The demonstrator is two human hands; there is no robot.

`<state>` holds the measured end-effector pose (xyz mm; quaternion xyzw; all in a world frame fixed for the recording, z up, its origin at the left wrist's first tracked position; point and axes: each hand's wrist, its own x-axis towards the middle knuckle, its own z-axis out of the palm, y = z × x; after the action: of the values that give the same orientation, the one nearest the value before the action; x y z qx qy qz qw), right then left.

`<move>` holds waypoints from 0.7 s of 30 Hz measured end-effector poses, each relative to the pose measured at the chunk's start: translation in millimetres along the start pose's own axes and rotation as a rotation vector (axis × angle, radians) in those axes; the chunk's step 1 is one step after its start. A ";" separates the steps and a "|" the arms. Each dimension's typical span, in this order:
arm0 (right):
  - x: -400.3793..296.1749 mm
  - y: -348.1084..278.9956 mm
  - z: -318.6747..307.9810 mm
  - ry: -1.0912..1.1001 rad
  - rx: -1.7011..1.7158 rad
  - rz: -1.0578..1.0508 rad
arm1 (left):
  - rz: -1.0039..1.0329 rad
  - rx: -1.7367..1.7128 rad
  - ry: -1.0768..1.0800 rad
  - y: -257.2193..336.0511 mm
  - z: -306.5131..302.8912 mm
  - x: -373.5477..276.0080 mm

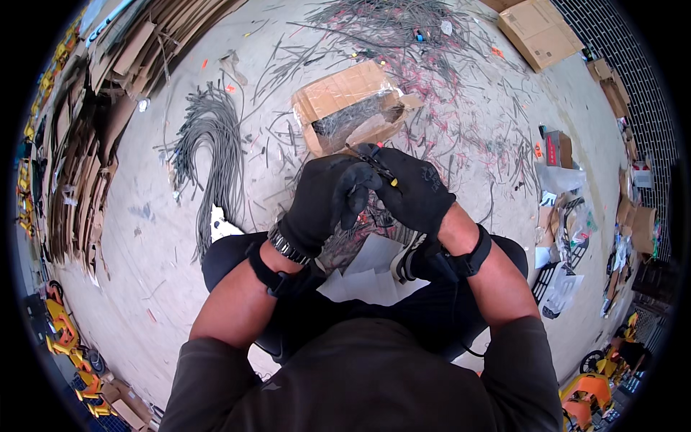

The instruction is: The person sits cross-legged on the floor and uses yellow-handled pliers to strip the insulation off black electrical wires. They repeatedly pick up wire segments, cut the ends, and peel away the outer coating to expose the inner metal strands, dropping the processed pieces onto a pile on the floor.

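My left hand (pixel 329 197), in a black glove, is curled close against the other hand; what its fingers hold, if anything, is hidden. My right hand (pixel 413 186), gloved too, is closed on a small hand tool (pixel 378 166) with dark and yellow parts, whose kind I cannot tell. Just beyond both hands stands an open cardboard box (pixel 343 89) with dark pieces and clear plastic inside. A bundle of grey cables (pixel 216 140) lies bent on the floor to the left. Cut cable pieces (pixel 399 21) and pink-red strands (pixel 437 102) are scattered beyond and beside the box.
Flattened cardboard (pixel 81 178) is stacked at the left. White sheets (pixel 372 270) lie between my feet. A closed carton (pixel 540 32) stands far right, with a red box (pixel 551 148), plastic bags (pixel 561 177) and black slatted parts (pixel 548 281) nearer. Yellow-orange vehicles (pixel 591 386) stand at the edges.
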<state>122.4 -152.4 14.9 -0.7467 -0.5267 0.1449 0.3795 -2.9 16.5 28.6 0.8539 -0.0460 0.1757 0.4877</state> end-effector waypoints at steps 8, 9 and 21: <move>7.4 -7.6 -11.9 0.087 -0.122 -0.117 | 0.025 0.029 0.046 6.0 -0.5 3.4; 8.0 -8.0 -13.6 0.078 -0.117 -0.106 | -0.076 -0.056 0.025 6.7 -1.0 2.5; 7.6 -18.7 -30.8 -0.173 0.178 0.296 | -0.806 -0.620 0.060 20.5 0.4 7.9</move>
<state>131.8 -155.4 50.4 -0.7642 -0.4267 0.3089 0.3720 -0.5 6.2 48.0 0.6135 0.2512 -0.0239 0.7483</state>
